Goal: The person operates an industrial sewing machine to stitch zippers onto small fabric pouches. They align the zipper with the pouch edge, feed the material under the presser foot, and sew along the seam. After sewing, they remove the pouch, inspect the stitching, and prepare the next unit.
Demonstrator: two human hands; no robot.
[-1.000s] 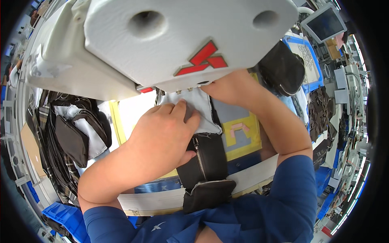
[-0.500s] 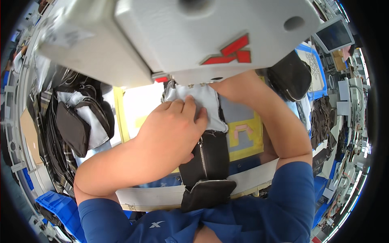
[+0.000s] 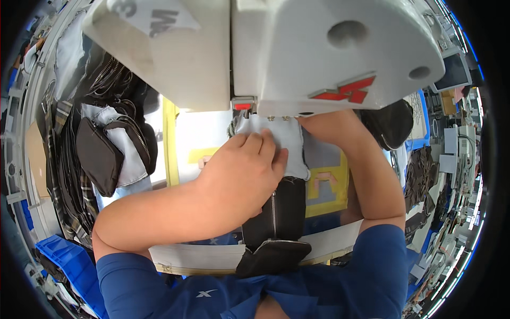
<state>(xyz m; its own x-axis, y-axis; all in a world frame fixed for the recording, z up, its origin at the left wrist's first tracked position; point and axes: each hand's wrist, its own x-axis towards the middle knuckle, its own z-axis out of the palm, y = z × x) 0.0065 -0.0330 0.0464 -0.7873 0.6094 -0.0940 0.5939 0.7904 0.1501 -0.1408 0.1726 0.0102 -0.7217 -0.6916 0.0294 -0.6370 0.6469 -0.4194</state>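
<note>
A black zippered pouch piece [image 3: 289, 210] lies lengthwise in front of me, its near end hanging over the table edge. Light grey lining fabric [image 3: 292, 159] covers its far part, right under the sewing machine [image 3: 329, 64]. My left hand [image 3: 241, 167] rests on the left side of that lining, fingers stretched forward and pressed down, thumb apart. At the lining's far right edge is my right hand [image 3: 326, 125]; the machine head hides most of its fingers, so its grip cannot be made out. The needle area is only partly visible below the machine's red-marked presser part [image 3: 243, 106].
Black pouches with grey lining [image 3: 101, 154] are heaped at the left, beside plaid fabric [image 3: 66, 175]. A blue crate [image 3: 66, 266] stands lower left. Another black pouch [image 3: 390, 125] lies beyond my right arm. Yellow tape [image 3: 334, 204] borders the work surface.
My view has shifted, so the machine and table sit further right in the picture. Both hands keep nearly the same places on the lining.
</note>
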